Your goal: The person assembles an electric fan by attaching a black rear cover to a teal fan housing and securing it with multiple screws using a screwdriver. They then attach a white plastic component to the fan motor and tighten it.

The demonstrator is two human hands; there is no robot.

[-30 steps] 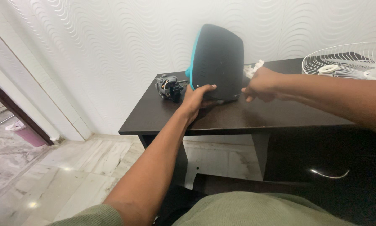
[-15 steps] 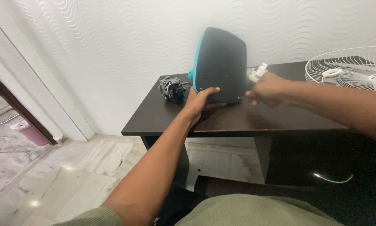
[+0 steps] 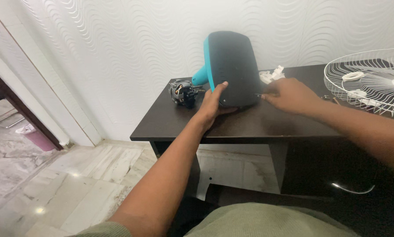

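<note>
A black fan base with a teal rim and neck [image 3: 232, 66] stands on its edge on the dark wooden desk [image 3: 249, 123], its flat black underside facing me. My left hand [image 3: 214, 103] grips its lower left edge, thumb on the underside. My right hand [image 3: 289, 94] is closed on a thin screwdriver whose tip touches the base's lower right edge; most of the tool is hidden in the fist.
A small electric motor [image 3: 182, 92] lies on the desk left of the base. White plastic parts [image 3: 271, 74] sit behind my right hand. A white wire fan guard [image 3: 372, 79] lies at the right. A drawer with a metal handle [image 3: 352, 189] is below.
The base has turned a little, showing more of its teal neck on the left. My left thumb has moved up onto the underside. My right hand has shifted slightly right and opened flatter.
</note>
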